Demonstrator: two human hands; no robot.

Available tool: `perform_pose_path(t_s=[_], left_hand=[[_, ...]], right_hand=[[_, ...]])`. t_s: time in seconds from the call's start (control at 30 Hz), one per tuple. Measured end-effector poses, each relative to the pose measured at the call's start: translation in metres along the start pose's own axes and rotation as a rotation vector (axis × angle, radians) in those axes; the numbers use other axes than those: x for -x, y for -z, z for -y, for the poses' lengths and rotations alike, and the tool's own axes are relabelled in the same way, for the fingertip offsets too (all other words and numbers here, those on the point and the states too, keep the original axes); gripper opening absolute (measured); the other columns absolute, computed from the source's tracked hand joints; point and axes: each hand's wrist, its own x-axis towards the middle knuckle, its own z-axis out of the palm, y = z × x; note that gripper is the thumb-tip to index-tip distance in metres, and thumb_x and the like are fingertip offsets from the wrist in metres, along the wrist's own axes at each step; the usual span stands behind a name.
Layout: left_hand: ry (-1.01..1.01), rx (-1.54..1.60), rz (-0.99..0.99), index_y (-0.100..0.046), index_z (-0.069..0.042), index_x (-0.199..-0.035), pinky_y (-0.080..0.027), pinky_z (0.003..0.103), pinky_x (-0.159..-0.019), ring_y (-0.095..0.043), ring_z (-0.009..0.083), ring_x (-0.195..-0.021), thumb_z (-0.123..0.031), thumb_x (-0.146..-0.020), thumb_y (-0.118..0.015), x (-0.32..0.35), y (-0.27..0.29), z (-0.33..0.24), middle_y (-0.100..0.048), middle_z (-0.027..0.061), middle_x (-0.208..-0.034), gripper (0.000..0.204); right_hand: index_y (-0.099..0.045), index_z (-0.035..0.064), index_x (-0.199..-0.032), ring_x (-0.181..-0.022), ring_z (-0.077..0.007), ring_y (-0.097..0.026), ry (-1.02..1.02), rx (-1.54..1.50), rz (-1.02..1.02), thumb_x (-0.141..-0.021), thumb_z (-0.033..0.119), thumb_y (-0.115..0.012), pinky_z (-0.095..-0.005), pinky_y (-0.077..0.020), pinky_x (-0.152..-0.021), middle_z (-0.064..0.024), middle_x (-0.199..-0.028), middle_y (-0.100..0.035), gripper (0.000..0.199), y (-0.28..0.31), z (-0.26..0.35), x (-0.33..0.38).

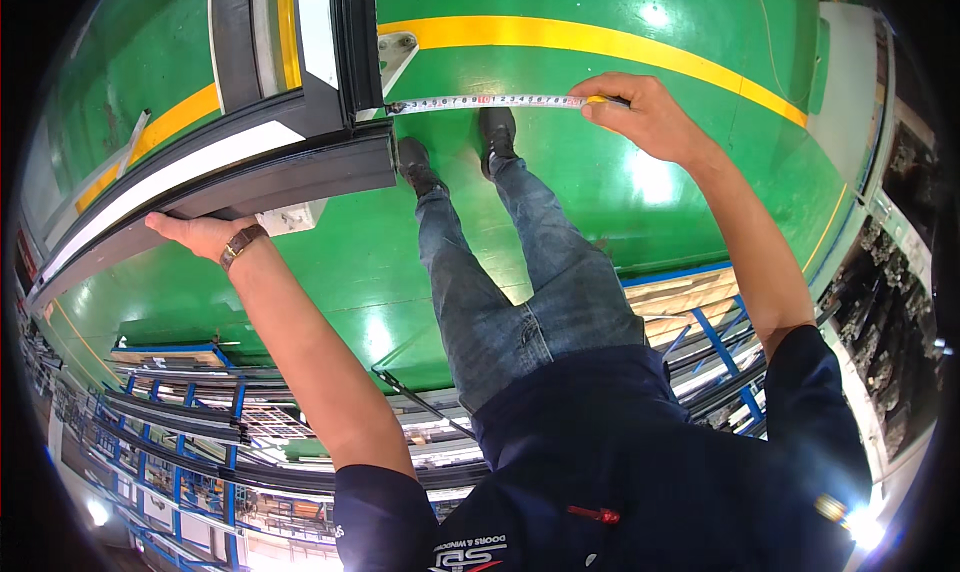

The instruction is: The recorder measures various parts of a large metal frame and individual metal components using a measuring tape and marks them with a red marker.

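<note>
1. Nearest, the person's dark shirt [600, 452] fills the near edge, with blue jeans [580, 302] running from it toward dark shoes [495, 137] at the middle.
2. On the near left, blue racks [233, 462] carry long dark bars; on the right, beside the jeans, wooden boards [680, 297] lie along a blue edge.
3. The left hand [205, 235] is on the left, against the near edge of a dark frame [320, 167]; its fingers are partly hidden, so I cannot tell whether they grip it. A watch [243, 247] circles the wrist, and a pale bracket [290, 218] shows just right of it, under the frame.
4. The frame lies mostly beyond the left hand: one long member stretches to the far left, another runs toward the far edge, and they meet in a corner right of that hand. White strips cover parts of both.
5. The right hand [630, 117], farther off on the right, grasps the yellow-and-black end of a tape measure [510, 101] between thumb and fingers.
6. The tape's pale blade extends left from that hand to the frame's corner; its tip is too small to tell if it hooks on.
7. Farther still, a second bracket [400, 57] stands beside the frame, and a yellow line [600, 41] crosses the green floor [600, 202].
</note>
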Motion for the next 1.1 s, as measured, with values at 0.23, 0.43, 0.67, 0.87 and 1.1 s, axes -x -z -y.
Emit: perform_pose_path(t_s=[0.23,0.43,0.67,0.87,1.1], left_hand=[[0.002,-0.022,-0.021,-0.038,-0.017,-0.161,-0.039,0.058,-0.119,-0.042,0.0359,-0.148,-0.075,-0.098,-0.045,-0.001,0.001,0.003,-0.040,0.0103,-0.165,0.086],[0.014,0.001,-0.016,-0.039,-0.017,-0.160,-0.039,0.058,-0.119,-0.043,0.0358,-0.147,-0.076,-0.096,-0.046,-0.006,0.005,0.006,-0.040,0.0100,-0.165,0.088],[0.021,-0.015,-0.050,-0.040,-0.019,-0.160,-0.039,0.058,-0.118,-0.043,0.0359,-0.147,-0.077,-0.095,-0.047,0.001,-0.001,0.003,-0.041,0.0093,-0.164,0.087],[0.015,-0.013,-0.036,-0.040,-0.020,-0.160,-0.040,0.058,-0.118,-0.043,0.0356,-0.147,-0.077,-0.095,-0.046,-0.002,0.000,0.005,-0.042,0.0093,-0.164,0.086],[-0.014,-0.014,-0.013,-0.039,-0.015,-0.160,-0.039,0.056,-0.119,-0.043,0.0362,-0.147,-0.075,-0.097,-0.046,-0.005,0.002,0.005,-0.041,0.0120,-0.164,0.088]], right_hand=[[-0.075,0.0010,-0.116,-0.085,-0.0171,-0.064,-0.033,0.019,0.045,-0.096,0.030,-0.068,-0.0326,-0.0524,-0.078,-0.0111,-0.093,-0.073,0.036,0.004,0.001,-0.004],[-0.075,0.0008,-0.116,-0.083,-0.0162,-0.062,0.031,-0.004,-0.003,-0.097,0.028,-0.068,-0.0329,-0.0516,-0.076,-0.0097,-0.091,-0.072,0.035,-0.001,-0.003,-0.004],[-0.072,-0.0004,-0.121,-0.079,-0.0098,-0.055,-0.029,-0.004,0.057,-0.097,0.020,-0.067,-0.0280,-0.0465,-0.069,-0.0036,-0.092,-0.067,0.032,0.002,-0.002,-0.007],[-0.072,-0.0007,-0.121,-0.078,-0.0089,-0.055,-0.023,-0.006,0.066,-0.097,0.020,-0.067,-0.0272,-0.0458,-0.068,-0.0030,-0.091,-0.066,0.032,0.005,-0.003,-0.009],[-0.073,-0.0003,-0.120,-0.077,-0.0087,-0.053,-0.008,0.021,0.059,-0.097,0.020,-0.067,-0.0274,-0.0443,-0.067,-0.0017,-0.089,-0.063,0.031,0.007,0.002,-0.010]])
